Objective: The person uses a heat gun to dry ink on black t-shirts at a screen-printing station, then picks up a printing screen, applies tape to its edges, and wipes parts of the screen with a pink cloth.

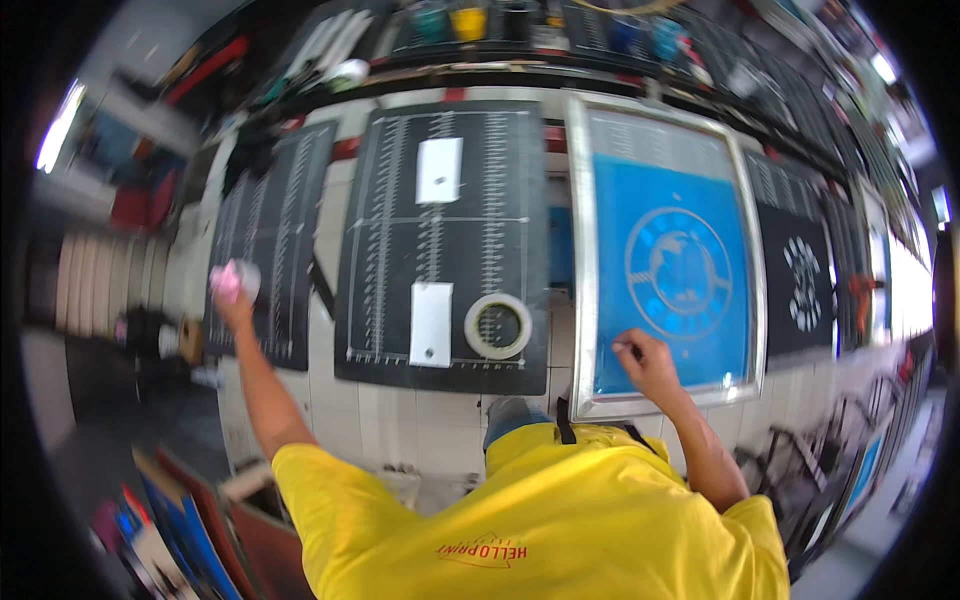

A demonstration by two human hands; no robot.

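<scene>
Stretched out to the far left, my left hand (236, 308) is closed round a crumpled pink cloth (228, 280). Against the cloth is a whitish round thing (250, 282), too blurred to name, over a dark board with white ruled marks (283, 225). My right hand (648, 364) is over the lower left part of a silk-screen frame (580, 250), its fingers curled together. What they hold, if anything, is hidden. The frame's mesh is blue (620, 190) with a pale round design (680, 272).
Between my hands lies another dark ruled board (395, 250) with two white cards (438, 170) and a roll of tape (498, 327). Right of the frame is a black piece with a white print (802, 280). Paint containers (468, 22) line a back shelf. Panels (190, 520) lean at lower left.
</scene>
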